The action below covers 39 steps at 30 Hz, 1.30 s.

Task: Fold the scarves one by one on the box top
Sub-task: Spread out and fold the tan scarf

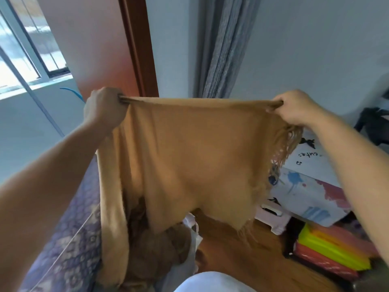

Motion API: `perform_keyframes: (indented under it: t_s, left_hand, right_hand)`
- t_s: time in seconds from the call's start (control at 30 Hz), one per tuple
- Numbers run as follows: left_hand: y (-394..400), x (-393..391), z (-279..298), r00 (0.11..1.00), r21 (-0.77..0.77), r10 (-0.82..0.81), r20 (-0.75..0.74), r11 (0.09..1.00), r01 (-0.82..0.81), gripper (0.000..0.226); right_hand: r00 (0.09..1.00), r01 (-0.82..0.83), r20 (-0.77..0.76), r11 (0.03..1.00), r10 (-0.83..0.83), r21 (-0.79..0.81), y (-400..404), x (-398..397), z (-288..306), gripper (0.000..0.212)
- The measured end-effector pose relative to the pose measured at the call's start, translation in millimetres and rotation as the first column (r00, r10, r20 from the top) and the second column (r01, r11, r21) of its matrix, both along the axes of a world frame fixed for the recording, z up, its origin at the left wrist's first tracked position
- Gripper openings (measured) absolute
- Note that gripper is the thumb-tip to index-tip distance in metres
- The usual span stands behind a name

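Observation:
A tan scarf [189,154] with a fringed edge hangs stretched in the air between both hands, its top edge pulled taut. My left hand [104,108] grips the upper left corner. My right hand [294,109] grips the upper right corner, where the fringe dangles. The scarf's left part trails down toward a heap of brown cloth [155,245] below. A white box [311,186] with blue and pink paint splashes stands at the right, partly hidden behind the scarf and my right forearm.
A blue patterned bed cover [69,239] runs along the lower left. A white bag [194,239] sits by the cloth heap on the wooden floor [242,249]. Neon yellow and orange sheets [332,253] lie at the lower right. A grey curtain [223,49] and a brown door frame [139,49] stand ahead.

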<state>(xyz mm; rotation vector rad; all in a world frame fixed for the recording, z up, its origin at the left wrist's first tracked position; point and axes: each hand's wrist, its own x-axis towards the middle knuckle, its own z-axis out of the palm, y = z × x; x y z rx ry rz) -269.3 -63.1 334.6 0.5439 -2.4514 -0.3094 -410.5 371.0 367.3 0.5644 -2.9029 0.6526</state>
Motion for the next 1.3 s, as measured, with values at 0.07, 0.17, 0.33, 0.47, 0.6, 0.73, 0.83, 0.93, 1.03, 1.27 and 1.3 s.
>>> perform_keyframes:
  t_s: [0.07,0.17,0.33,0.47,0.6,0.73,0.83,0.93,1.03,1.27,1.3]
  left_hand:
    - [12,1,8,1.000,0.004,-0.023,-0.010,1.000,0.023,0.011]
    - [17,0,6,0.999,0.019,-0.045,-0.010,0.999,0.045,0.012]
    - [24,2,2,0.998,0.072,-0.056,0.025,0.996,0.054,0.011]
    - [41,2,13,0.985,0.178,-0.114,0.131,0.980,0.089,0.022]
    - [89,5,24,0.917,0.377,-0.368,0.154,0.880,0.290,0.017]
    - [161,8,33,0.800,0.396,-0.595,0.076,0.755,0.523,0.018]
    - [197,13,28,0.721,0.335,-0.691,0.061,0.694,0.637,0.016]
    - [188,17,-8,0.834,0.135,-0.532,0.146,0.846,0.516,0.026]
    - [152,22,-66,0.930,0.126,-0.256,0.263,0.965,0.230,0.017]
    - [152,22,-97,0.950,0.687,-0.313,-0.007,0.689,0.232,0.019]
    - [159,23,-86,0.919,0.662,-0.393,-0.020,0.684,0.307,0.019]
  right_hand:
    - [0.999,0.028,-0.041,0.999,-0.029,-0.016,4,3,1,0.017]
    - [0.998,0.054,-0.035,0.998,-0.055,-0.042,10,7,-1,0.020]
    - [0.998,0.055,-0.004,0.983,-0.057,-0.176,20,2,-6,0.021]
    - [0.992,0.119,0.091,0.875,-0.086,-0.469,25,5,-6,0.023]
    - [0.998,0.051,0.052,0.745,-0.022,-0.666,-1,39,-1,0.044]
    - [0.881,-0.287,0.195,0.816,0.430,-0.502,-46,90,-11,0.050]
    - [0.840,-0.466,0.207,0.862,0.502,-0.199,-68,103,-37,0.050]
    - [0.941,-0.325,0.002,0.907,0.338,-0.266,-52,93,-45,0.029]
    - [0.985,-0.170,-0.046,0.876,0.168,-0.450,-23,92,-33,0.029]
    - [0.986,0.168,-0.020,0.971,-0.167,0.171,28,81,-30,0.009]
    - [0.976,0.217,-0.031,0.941,-0.217,0.259,37,83,-29,0.018]
